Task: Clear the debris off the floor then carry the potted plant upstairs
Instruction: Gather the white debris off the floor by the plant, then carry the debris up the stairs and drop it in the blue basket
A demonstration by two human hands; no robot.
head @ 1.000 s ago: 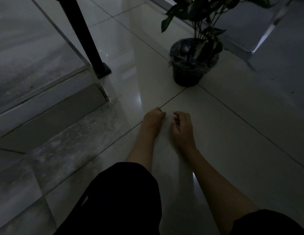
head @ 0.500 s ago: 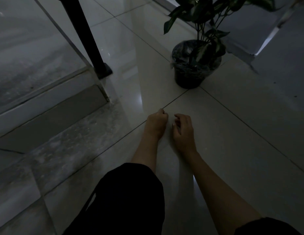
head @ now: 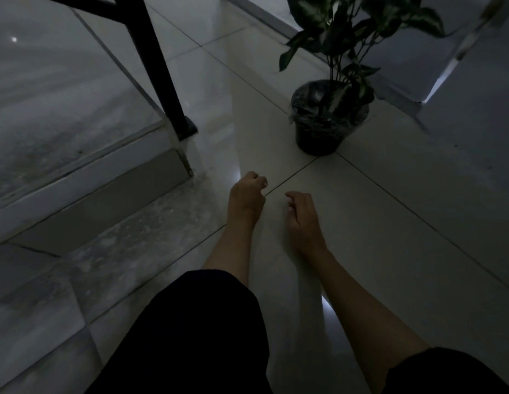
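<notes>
Whereas half a second ago the two hands sat knuckle to knuckle low over the floor (head: pixel 389 237), they have now drawn apart, leaving a clear gap of bare tile between them. The left hand (head: pixel 246 196) is curled narrow, fingertips pinched toward the thumb on the grout line; whether it holds any debris cannot be told in this dim light. The right hand (head: pixel 303 216) is likewise loosely curled, its contents not discernible. No debris is distinguishable on the tile. Judgement: the gathering step appears close to done, with the lift of the potted plant (head: pixel 323 120) not yet begun. That plant stands upright on the floor ahead of the right hand, near but not touching, its leaves spreading above the rim. To the left of the left hand rises the stair step (head: pixel 100 183), with a dark railing post (head: pixel 162 81) planted at its corner. Open tile lies right of the right hand. Carrying the plant upstairs would require clearing the post and step edge.
</notes>
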